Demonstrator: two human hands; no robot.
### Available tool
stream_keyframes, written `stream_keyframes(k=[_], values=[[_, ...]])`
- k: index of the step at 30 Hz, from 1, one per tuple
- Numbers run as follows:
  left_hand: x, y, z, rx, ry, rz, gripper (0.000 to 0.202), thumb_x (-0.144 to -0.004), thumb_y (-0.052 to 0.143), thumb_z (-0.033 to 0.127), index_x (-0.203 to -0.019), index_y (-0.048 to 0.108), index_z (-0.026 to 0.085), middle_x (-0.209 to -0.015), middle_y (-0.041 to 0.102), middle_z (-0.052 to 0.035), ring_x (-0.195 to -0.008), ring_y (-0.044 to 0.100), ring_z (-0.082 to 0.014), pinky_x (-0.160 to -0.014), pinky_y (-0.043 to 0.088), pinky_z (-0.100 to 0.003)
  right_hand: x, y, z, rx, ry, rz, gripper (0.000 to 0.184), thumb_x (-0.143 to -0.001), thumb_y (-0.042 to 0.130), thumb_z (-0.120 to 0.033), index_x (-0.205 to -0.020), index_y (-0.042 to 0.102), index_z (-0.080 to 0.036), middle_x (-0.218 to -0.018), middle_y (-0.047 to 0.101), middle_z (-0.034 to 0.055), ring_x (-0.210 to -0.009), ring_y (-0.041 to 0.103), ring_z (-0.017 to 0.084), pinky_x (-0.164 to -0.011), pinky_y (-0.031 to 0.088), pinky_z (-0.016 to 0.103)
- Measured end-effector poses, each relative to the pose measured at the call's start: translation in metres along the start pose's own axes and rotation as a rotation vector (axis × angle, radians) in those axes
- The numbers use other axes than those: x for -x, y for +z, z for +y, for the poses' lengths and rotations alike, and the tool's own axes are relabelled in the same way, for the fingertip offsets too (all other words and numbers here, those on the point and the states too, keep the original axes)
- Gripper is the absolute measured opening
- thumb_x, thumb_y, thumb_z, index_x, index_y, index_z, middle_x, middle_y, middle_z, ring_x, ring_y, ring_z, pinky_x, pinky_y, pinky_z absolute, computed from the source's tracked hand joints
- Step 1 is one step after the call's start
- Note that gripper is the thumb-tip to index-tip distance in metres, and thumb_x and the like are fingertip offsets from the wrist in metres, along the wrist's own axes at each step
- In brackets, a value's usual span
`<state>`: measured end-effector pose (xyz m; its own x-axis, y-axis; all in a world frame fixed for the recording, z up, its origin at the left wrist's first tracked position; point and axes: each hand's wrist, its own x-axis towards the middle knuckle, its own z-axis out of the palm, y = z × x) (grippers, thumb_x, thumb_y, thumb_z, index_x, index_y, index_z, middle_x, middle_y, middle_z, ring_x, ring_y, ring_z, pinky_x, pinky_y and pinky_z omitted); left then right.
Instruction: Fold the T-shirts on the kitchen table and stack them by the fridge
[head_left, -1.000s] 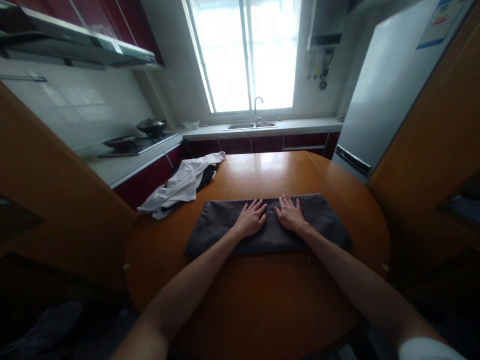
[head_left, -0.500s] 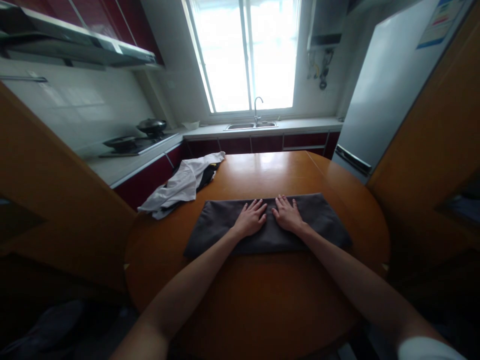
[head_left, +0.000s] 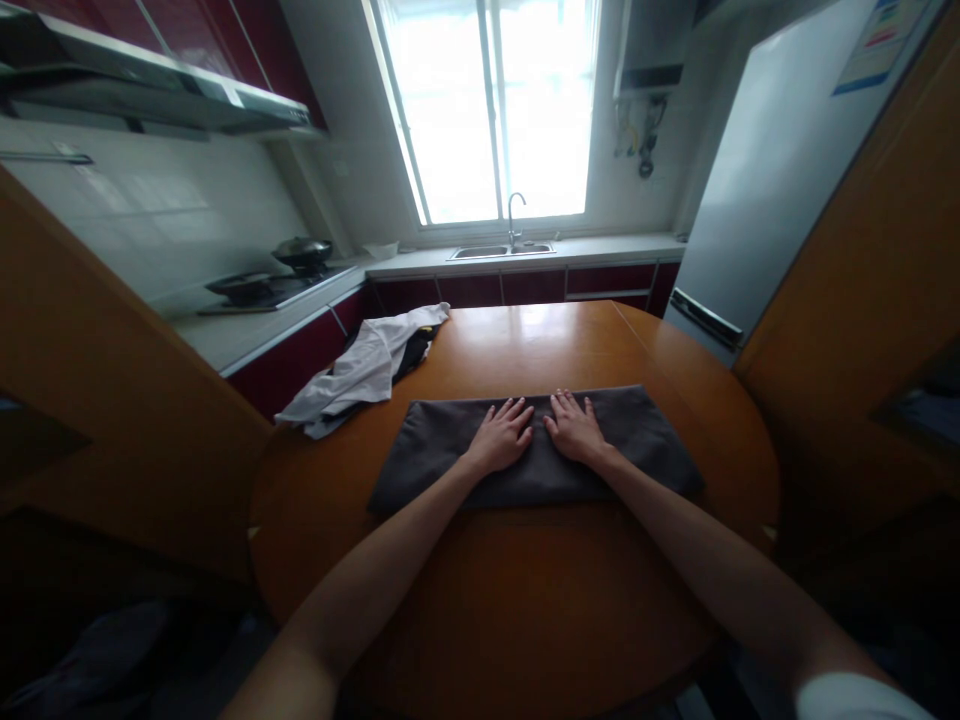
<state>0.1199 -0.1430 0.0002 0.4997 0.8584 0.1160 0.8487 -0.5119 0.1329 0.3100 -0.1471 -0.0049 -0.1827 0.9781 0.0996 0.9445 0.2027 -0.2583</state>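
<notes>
A dark grey cloth (head_left: pixel 645 440), folded into a long flat strip, lies across the middle of a round wooden table (head_left: pixel 525 600). My left hand (head_left: pixel 504 437) rests flat on the cloth just left of its centre, fingers stretched out. My right hand (head_left: pixel 574 430) lies flat beside it on the cloth, fingers apart. The two hands nearly touch at the thumbs. Neither hand holds anything.
A pile of white and dark clothes (head_left: pixel 367 368) sits at the table's far left edge. Behind it is a counter with a stove and pans (head_left: pixel 274 277), a sink (head_left: pixel 501 251) under the window, and a fridge (head_left: pixel 757 190) at the right.
My right hand has slid a little to the left on the cloth, closer to my left hand. The cloth itself has not moved.
</notes>
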Motion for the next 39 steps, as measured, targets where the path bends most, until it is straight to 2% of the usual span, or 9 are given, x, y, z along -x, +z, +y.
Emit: stream_keyframes(k=[9, 13, 18, 22, 25, 27, 31, 36, 39], values=[[0.001, -0.001, 0.003, 0.028, -0.004, 0.012, 0.053, -0.103, 0.037, 0.044, -0.153, 0.042, 0.027, -0.164, 0.030, -0.0044, -0.153, 0.022, -0.0249, -0.122, 0.021, -0.053, 0.000, 0.001, 0.000, 0.001, 0.005, 0.006, 0.063, -0.102, 0.028, -0.040, -0.156, 0.032, -0.007, -0.165, 0.022, 0.0141, -0.154, 0.015, 0.024, -0.123, 0.006, 0.053], [0.008, -0.025, -0.004, 0.079, -0.027, 0.105, 0.055, -0.106, 0.030, 0.049, -0.153, 0.041, 0.024, -0.164, 0.029, -0.0068, -0.153, 0.022, -0.0270, -0.121, 0.025, -0.052, -0.001, 0.001, 0.000, 0.000, 0.006, 0.008, 0.063, -0.102, 0.029, -0.040, -0.156, 0.032, -0.007, -0.165, 0.022, 0.0136, -0.154, 0.015, 0.023, -0.123, 0.006, 0.053], [0.030, -0.055, -0.042, 0.016, -0.137, 0.088, 0.059, -0.104, 0.029, 0.055, -0.153, 0.042, 0.023, -0.162, 0.034, -0.0088, -0.151, 0.025, -0.0320, -0.119, 0.026, -0.055, -0.001, 0.002, 0.000, -0.006, 0.008, 0.010, 0.063, -0.102, 0.031, -0.040, -0.156, 0.033, -0.008, -0.165, 0.022, 0.0137, -0.154, 0.015, 0.023, -0.123, 0.005, 0.054], [0.052, -0.044, -0.075, -0.107, -0.293, 0.112, 0.058, -0.104, 0.029, 0.053, -0.153, 0.043, 0.024, -0.162, 0.034, -0.0094, -0.151, 0.024, -0.0337, -0.120, 0.020, -0.061, -0.001, 0.003, 0.000, -0.003, 0.012, 0.010, 0.063, -0.102, 0.030, -0.040, -0.156, 0.032, -0.008, -0.165, 0.022, 0.0139, -0.154, 0.015, 0.024, -0.123, 0.006, 0.054], [0.061, -0.030, -0.090, -0.117, -0.359, 0.069, 0.058, -0.104, 0.029, 0.052, -0.154, 0.041, 0.025, -0.163, 0.031, -0.0085, -0.152, 0.021, -0.0337, -0.120, 0.016, -0.062, -0.001, 0.003, 0.001, 0.006, 0.005, 0.011, 0.063, -0.102, 0.029, -0.040, -0.156, 0.032, -0.008, -0.165, 0.023, 0.0145, -0.154, 0.015, 0.025, -0.123, 0.006, 0.054], [0.062, -0.028, -0.094, -0.094, -0.364, 0.047, 0.059, -0.103, 0.029, 0.053, -0.154, 0.041, 0.024, -0.163, 0.032, -0.0086, -0.152, 0.022, -0.0335, -0.120, 0.017, -0.062, 0.000, 0.003, 0.001, 0.014, 0.005, 0.012, 0.063, -0.102, 0.029, -0.040, -0.157, 0.031, -0.008, -0.165, 0.023, 0.0146, -0.154, 0.015, 0.024, -0.123, 0.006, 0.054], [0.059, -0.034, -0.100, -0.077, -0.423, 0.142, 0.061, -0.104, 0.025, 0.053, -0.154, 0.041, 0.022, -0.162, 0.033, -0.0106, -0.152, 0.024, -0.0323, -0.121, 0.020, -0.059, 0.001, 0.002, 0.001, 0.016, 0.010, 0.006, 0.062, -0.103, 0.029, -0.040, -0.157, 0.031, -0.009, -0.165, 0.022, 0.0141, -0.154, 0.015, 0.024, -0.123, 0.007, 0.053], [0.063, -0.033, -0.109, -0.080, -0.478, 0.044, 0.062, -0.103, 0.025, 0.056, -0.154, 0.041, 0.025, -0.164, 0.028, -0.0100, -0.153, 0.018, -0.0356, -0.117, 0.021, -0.065, 0.001, 0.002, 0.001, 0.017, 0.009, 0.006, 0.063, -0.103, 0.029, -0.040, -0.156, 0.031, -0.008, -0.165, 0.023, 0.0140, -0.154, 0.015, 0.024, -0.123, 0.007, 0.054], [0.064, -0.030, -0.110, -0.084, -0.484, 0.074, 0.062, -0.103, 0.026, 0.055, -0.154, 0.042, 0.022, -0.163, 0.030, -0.0116, -0.152, 0.020, -0.0356, -0.118, 0.021, -0.065, 0.000, 0.003, 0.001, 0.022, 0.006, 0.008, 0.062, -0.103, 0.029, -0.040, -0.156, 0.032, -0.008, -0.165, 0.022, 0.0140, -0.154, 0.015, 0.024, -0.123, 0.007, 0.053]])
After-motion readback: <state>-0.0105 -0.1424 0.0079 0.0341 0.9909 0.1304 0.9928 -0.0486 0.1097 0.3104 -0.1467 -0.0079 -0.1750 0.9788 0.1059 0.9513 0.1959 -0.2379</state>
